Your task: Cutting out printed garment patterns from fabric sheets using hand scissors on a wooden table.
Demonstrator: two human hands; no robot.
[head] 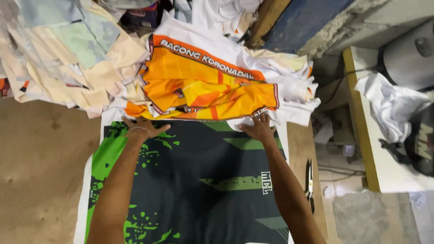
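Observation:
A large printed fabric sheet (203, 180), dark with green patterns and a white border, lies flat on a brown table. My left hand (142, 125) rests open on its far left part, fingers spread. My right hand (258, 128) lies flat on its far right part, fingers apart. Both hands touch the near edge of a heap of orange, yellow and white printed fabric (208, 86) piled just beyond the sheet. A thin bracelet sits on my left wrist.
Pale peach and light green paper or fabric pieces (63, 54) are heaped at the far left. Black scissors (309, 183) lie at the table's right edge. A white cloth (393, 104) lies on a side table (361, 135) at right, beside a machine.

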